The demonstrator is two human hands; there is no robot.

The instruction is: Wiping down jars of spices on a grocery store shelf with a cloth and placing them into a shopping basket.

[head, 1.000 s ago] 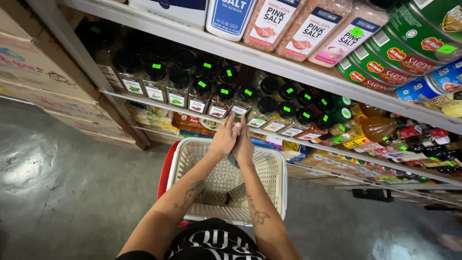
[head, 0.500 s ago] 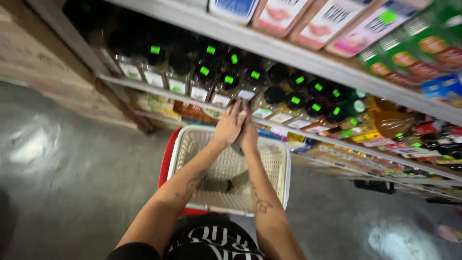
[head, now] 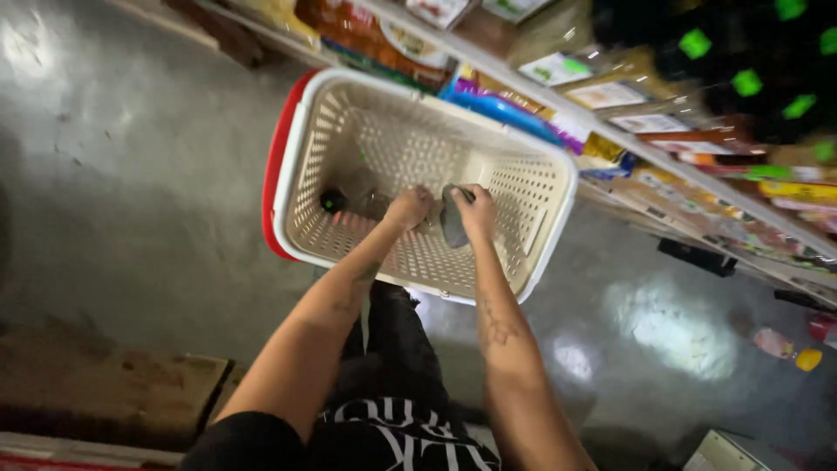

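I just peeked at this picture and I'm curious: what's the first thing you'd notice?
The big cream basket with a red rim sits on the grey floor in the middle, and both arms reach down into it. The right hand holds a dark bottle, the left hand is beside it, and another dark bottle with a green cap lies in the basket's left corner. Crowded shelves run along the top right.

Both arms are bare from shoulder to wrist, with no watch, ring or bracelet on the left hand (head: 408, 208) or the right hand (head: 478, 206). Dark tattoo linework marks the inner right forearm, and a fainter patch of ink shows on the left forearm. The person wears a black sleeveless top printed with large white lettering and dark trousers.
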